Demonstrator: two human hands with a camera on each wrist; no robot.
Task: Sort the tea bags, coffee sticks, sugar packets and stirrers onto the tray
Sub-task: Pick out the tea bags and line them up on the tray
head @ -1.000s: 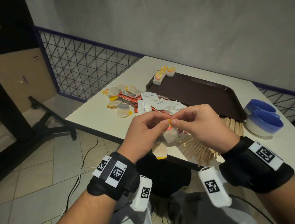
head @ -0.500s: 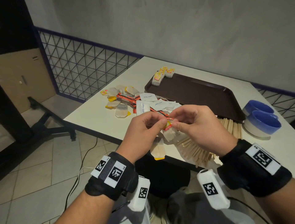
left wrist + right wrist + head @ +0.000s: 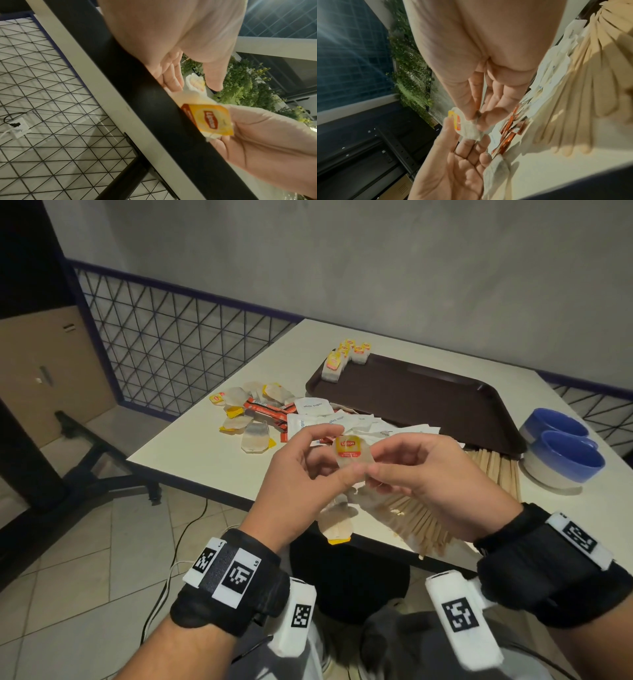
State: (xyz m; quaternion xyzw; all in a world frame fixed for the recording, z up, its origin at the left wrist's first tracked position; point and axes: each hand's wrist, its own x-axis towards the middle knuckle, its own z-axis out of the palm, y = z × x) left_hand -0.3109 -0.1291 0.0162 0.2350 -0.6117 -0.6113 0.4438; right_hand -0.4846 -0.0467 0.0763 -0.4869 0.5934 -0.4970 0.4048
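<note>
Our left hand (image 3: 301, 474) and right hand (image 3: 424, 474) both pinch one tea bag (image 3: 351, 455) above the near table edge, and the tray (image 3: 428, 402) lies ahead, nearer our right hand.

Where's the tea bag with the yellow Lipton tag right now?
In the head view the tea bag is held up between both hands, left hand and right hand pinching it, above the table's near edge, in front of the wooden stirrers.

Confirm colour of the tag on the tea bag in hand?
Yellow with a red logo, on the tea bag both hands hold; the left wrist view shows it best.
</note>
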